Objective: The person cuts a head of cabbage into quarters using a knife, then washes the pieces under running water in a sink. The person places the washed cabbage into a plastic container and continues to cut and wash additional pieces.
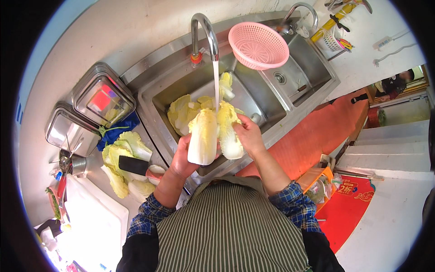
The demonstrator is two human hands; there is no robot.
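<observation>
My left hand (185, 157) holds a napa cabbage head (203, 139) from its left side and below, over the near part of the sink's left basin. A single napa cabbage leaf (229, 132) is gripped in my right hand (248, 133), just right of the head. Water runs from the curved faucet (205, 25) down between the two pieces. Several loose cabbage leaves (181, 112) lie in the basin behind the head, and another leaf (226, 85) rests farther back. The thumb and fingertips of my left hand are partly hidden by the cabbage.
A pink plastic colander (259, 44) sits across the sink's back and divider. On the left counter are cabbage leaves under a black-bladed knife or cleaver (133, 165), stacked metal trays (103, 97) and white cutting boards (95, 217). A person (394, 83) is far right.
</observation>
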